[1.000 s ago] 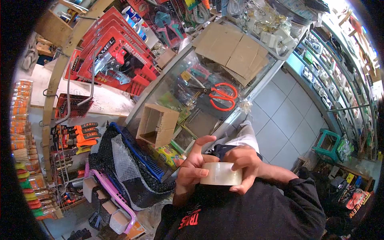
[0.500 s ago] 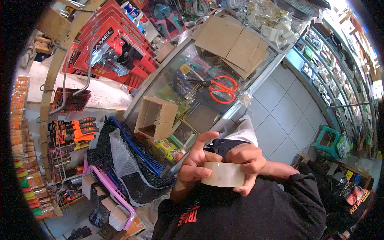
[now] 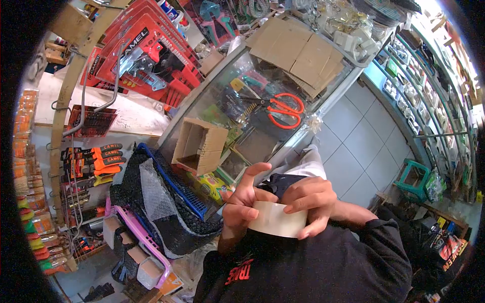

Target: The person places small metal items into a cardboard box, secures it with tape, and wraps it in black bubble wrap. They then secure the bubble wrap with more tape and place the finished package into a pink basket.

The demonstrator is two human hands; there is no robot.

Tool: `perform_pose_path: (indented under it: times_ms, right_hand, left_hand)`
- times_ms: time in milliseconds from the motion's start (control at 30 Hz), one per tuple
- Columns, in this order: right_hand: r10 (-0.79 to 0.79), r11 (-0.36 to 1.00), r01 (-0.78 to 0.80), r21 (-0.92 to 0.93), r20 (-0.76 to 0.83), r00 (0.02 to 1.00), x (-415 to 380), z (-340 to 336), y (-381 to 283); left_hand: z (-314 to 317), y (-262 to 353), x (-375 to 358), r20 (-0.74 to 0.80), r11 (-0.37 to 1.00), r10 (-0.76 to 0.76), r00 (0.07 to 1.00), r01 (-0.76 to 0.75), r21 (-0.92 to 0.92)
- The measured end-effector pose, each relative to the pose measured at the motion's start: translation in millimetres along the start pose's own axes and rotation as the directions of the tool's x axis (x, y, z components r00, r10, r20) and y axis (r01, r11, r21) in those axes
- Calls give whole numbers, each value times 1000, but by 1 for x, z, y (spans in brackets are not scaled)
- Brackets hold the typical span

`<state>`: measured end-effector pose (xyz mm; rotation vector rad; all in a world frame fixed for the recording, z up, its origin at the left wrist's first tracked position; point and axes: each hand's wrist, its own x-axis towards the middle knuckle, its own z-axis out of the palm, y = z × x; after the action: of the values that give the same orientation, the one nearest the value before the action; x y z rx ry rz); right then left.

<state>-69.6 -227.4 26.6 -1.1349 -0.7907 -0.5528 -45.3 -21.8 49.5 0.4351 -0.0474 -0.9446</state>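
A wide roll of clear packing tape (image 3: 277,220) is held up in front of the black shirt, its outer face toward me. My left hand (image 3: 244,201) grips its left side, thumb on the outside and index finger raised. On the right side, my right hand (image 3: 311,201) has its thumb and fingertips on the tape's surface. Whether a tape end is lifted I cannot make out. Beyond the hands, scissors with orange handles (image 3: 287,110) lie on the glass counter (image 3: 177,113). An open cardboard box (image 3: 212,151) stands at the counter's near left.
Flattened cardboard (image 3: 298,53) covers the counter's far end. A blue basket (image 3: 172,182) with black wrap and a pink basket (image 3: 144,242) are at the left. Red tool packs (image 3: 146,60) hang at upper left. A green stool (image 3: 411,179) stands on the tiled floor (image 3: 353,136).
The right hand has turned and its fingers have opened out along the tape roll. The roll has shifted slightly left and tilted.
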Motion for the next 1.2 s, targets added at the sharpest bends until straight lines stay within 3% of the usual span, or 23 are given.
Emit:
perform_pose_path:
  times_ms: [133,233,300,567,733,833,933,967,1033,1133,1200]
  right_hand:
    - [120,993,-120,-4,84,989,4,-9,-10]
    - [176,983,-181,12,167,970,16,-18,-12]
    - [248,966,-259,17,225,942,24,-24,-15]
    - [504,861,-500,-94,295,812,31,-36,-22]
    - [552,823,-478,-306,234,800,29,-29,-25]
    - [630,735,-447,-510,270,728,32,-25,-29]
    - [576,688,-318,-652,223,787,31,-13,-27]
    - [611,685,-351,-638,241,754,26,-15,-24]
    - [572,693,-339,-636,198,796,18,-10,-21]
    - [563,708,-365,-605,170,809,8,-9,-16]
    - [570,713,-393,-580,154,807,0,-8,-14]
  left_hand:
    - [-5,2,0,-5,998,-24,1000,23,-60]
    - [-14,1,4,127,974,-65,990,91,-207]
    - [-14,-1,6,109,964,-70,992,95,-250]
    - [-48,-10,14,127,971,-99,987,124,-204]
    - [-37,-13,8,-30,964,-32,999,23,-264]
    - [-38,-13,9,-121,986,-32,992,11,-169]
    - [-54,-21,10,-240,994,16,971,-41,-97]
    - [-56,-21,14,-269,990,-3,963,-35,-137]
    - [-56,-29,16,-343,973,-52,938,-29,-229]
    - [-63,-37,15,-292,990,-59,955,17,-142]
    - [-76,-52,13,-395,999,47,918,-33,42]
